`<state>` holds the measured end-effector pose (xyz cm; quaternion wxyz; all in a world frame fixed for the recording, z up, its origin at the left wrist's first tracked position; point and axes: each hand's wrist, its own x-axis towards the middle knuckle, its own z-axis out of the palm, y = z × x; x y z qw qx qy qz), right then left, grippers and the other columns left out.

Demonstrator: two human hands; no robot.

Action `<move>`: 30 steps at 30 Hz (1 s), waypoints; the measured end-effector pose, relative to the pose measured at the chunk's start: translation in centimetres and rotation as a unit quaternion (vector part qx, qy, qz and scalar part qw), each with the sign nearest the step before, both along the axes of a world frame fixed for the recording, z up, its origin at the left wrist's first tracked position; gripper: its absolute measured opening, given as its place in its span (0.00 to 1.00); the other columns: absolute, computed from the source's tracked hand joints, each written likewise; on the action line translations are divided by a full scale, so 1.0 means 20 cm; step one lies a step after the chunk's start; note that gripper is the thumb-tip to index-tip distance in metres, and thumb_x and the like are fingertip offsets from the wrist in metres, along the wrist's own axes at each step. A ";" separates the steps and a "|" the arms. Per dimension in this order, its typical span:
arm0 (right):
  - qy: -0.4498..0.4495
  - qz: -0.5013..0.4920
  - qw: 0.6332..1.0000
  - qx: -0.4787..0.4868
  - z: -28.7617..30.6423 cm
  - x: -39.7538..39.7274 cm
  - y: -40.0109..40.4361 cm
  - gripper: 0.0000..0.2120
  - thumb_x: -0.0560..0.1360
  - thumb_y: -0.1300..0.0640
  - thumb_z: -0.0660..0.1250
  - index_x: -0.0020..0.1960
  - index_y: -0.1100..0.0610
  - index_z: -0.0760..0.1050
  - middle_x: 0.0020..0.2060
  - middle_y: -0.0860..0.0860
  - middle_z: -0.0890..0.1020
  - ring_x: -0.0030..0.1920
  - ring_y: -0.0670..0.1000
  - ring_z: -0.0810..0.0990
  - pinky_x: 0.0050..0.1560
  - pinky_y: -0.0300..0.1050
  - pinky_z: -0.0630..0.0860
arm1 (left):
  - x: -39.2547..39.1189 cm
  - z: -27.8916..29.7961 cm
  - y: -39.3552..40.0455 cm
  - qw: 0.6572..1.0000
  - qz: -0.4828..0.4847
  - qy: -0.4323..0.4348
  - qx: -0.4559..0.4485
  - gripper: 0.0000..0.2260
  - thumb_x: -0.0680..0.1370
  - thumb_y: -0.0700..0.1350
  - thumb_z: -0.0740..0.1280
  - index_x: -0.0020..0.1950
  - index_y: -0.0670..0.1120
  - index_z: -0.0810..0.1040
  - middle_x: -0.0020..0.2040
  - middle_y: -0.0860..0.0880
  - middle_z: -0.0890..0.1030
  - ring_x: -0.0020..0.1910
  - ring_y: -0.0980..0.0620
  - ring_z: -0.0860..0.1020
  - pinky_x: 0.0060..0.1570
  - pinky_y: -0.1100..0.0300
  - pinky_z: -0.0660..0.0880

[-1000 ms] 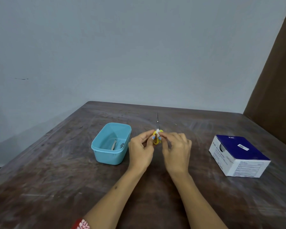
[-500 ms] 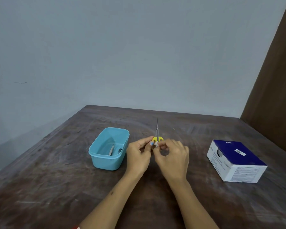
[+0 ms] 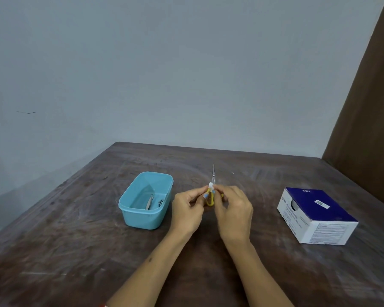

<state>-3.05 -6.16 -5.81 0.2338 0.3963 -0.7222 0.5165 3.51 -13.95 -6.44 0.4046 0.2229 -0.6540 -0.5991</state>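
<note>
Both hands meet over the middle of the dark wooden surface, working on a small pair of scissors. The scissors stand nearly upright, with the closed steel blades pointing away from the person and the yellow handle loops down between the fingertips. The left hand has its thumb and forefinger curled in a pinch on the yellow handle. The right hand has its fingers curled too, pinching a small white pad against the scissors just below the blades (whether the pad wraps right round the metal cannot be told). The two hands are just beside each other, knuckles apart.

Left of the hands, near the left one, sits a light blue plastic tub with metal tweezers lying inside. Well apart on the right stands a blue-and-white cardboard box.
</note>
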 end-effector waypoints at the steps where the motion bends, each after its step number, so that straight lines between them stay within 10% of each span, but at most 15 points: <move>1: -0.005 0.006 1.000 -0.002 0.00 0.00 0.00 0.07 0.69 0.65 0.72 0.46 0.57 0.83 0.37 0.51 0.82 0.37 0.53 0.78 0.40 0.51 0.77 | 0.00 0.00 0.00 1.000 -0.001 0.001 0.001 0.13 0.77 0.33 0.63 0.56 0.44 0.81 0.49 0.46 0.84 0.48 0.51 0.83 0.48 0.54 0.81; 30: 0.018 0.004 1.000 0.011 0.00 -0.01 0.01 0.05 0.65 0.65 0.74 0.40 0.58 0.82 0.32 0.51 0.80 0.32 0.52 0.77 0.39 0.48 0.77 | 0.00 0.01 0.02 0.999 0.025 0.032 0.026 0.10 0.76 0.34 0.65 0.54 0.43 0.81 0.44 0.48 0.85 0.45 0.51 0.84 0.44 0.59 0.81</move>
